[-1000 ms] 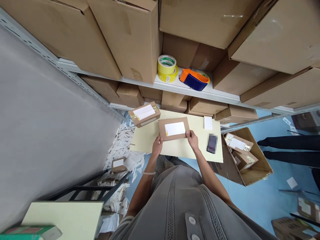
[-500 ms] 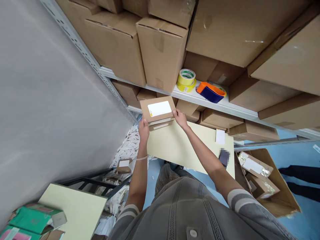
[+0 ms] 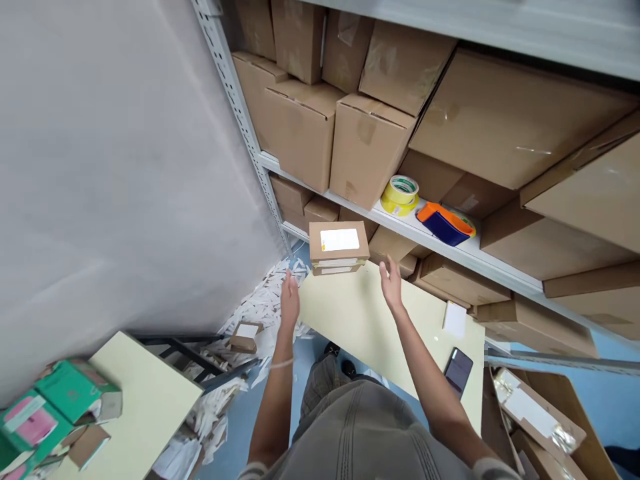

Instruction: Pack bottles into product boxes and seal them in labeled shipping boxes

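Note:
A small brown cardboard box [image 3: 340, 248] with a white label on its top sits at the far left corner of the pale yellow table [image 3: 345, 313], on top of another labelled box [image 3: 333, 270]. My left hand [image 3: 289, 297] is open to the left and nearer to me, apart from the boxes, fingers pointing away. My right hand [image 3: 391, 283] is open to the right of the boxes, above the table, with fingers stretched out. Neither hand holds anything.
Metal shelves packed with cardboard boxes [image 3: 370, 150] rise behind the table. Yellow tape rolls [image 3: 400, 193] and an orange-and-blue tape dispenser [image 3: 445, 223] lie on the shelf. A phone [image 3: 458, 372] and a white pad [image 3: 455, 319] lie on the table. Paper strips [image 3: 265, 300] cover the floor at left.
Both hands have let go of the upper box, which now rests on the one below, and have drawn back and apart. The view has shifted, and the phone is now plainly visible.

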`<action>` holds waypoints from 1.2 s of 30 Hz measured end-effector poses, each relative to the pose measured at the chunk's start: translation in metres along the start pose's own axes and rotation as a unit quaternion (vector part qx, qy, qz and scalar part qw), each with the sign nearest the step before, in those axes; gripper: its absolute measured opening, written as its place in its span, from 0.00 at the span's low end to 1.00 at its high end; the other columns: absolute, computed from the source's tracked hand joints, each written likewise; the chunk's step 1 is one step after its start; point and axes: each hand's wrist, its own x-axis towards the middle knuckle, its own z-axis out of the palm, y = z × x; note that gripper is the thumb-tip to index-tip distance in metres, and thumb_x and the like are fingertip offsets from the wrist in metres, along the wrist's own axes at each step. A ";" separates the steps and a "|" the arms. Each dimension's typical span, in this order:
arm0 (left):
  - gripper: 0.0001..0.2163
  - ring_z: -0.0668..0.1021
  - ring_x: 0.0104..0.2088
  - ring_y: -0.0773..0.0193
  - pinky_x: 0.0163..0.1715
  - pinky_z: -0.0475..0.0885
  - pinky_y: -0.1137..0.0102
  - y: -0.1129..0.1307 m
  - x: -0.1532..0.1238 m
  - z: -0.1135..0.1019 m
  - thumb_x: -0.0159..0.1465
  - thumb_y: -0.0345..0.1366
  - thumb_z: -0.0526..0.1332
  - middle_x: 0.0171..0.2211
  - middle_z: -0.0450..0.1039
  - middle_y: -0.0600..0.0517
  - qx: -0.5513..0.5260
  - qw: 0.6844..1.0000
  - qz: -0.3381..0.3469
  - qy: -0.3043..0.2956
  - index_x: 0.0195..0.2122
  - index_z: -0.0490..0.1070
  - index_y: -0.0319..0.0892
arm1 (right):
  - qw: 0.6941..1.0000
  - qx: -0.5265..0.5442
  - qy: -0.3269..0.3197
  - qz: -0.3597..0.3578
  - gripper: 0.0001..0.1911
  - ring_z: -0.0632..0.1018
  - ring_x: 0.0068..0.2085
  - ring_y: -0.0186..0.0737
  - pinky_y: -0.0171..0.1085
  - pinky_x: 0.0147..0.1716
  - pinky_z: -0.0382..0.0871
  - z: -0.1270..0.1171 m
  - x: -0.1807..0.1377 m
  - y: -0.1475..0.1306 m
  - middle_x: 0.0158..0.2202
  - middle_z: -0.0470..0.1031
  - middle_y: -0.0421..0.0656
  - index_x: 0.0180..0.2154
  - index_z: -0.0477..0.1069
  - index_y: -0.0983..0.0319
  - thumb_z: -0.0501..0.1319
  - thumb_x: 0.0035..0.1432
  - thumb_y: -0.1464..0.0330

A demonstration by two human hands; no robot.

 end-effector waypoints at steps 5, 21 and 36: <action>0.29 0.61 0.67 0.51 0.66 0.52 0.50 -0.027 -0.084 -0.062 0.70 0.50 0.43 0.66 0.58 0.43 0.188 0.978 -0.010 0.095 0.69 0.52 0.45 | 0.999 -0.021 0.028 -0.016 0.31 0.65 0.63 0.50 0.51 0.61 0.57 -0.077 -0.076 0.021 0.63 0.62 0.50 0.65 0.58 0.57 0.48 0.65 0.50; 0.26 0.58 0.68 0.52 0.66 0.40 0.44 0.041 -0.275 -0.033 0.71 0.48 0.44 0.68 0.55 0.44 0.227 0.947 -0.018 0.228 0.69 0.51 0.48 | 0.982 0.000 -0.135 -0.134 0.30 0.68 0.60 0.51 0.53 0.58 0.58 -0.156 -0.135 0.037 0.59 0.67 0.52 0.65 0.57 0.58 0.50 0.66 0.53; 0.33 0.47 0.70 0.49 0.65 0.39 0.42 0.034 -0.477 -0.144 0.70 0.50 0.46 0.72 0.39 0.41 0.220 0.780 -0.233 0.537 0.71 0.35 0.45 | 0.897 0.083 -0.310 -0.303 0.33 0.63 0.64 0.50 0.53 0.62 0.55 -0.087 -0.185 -0.078 0.64 0.60 0.52 0.68 0.49 0.57 0.51 0.66 0.54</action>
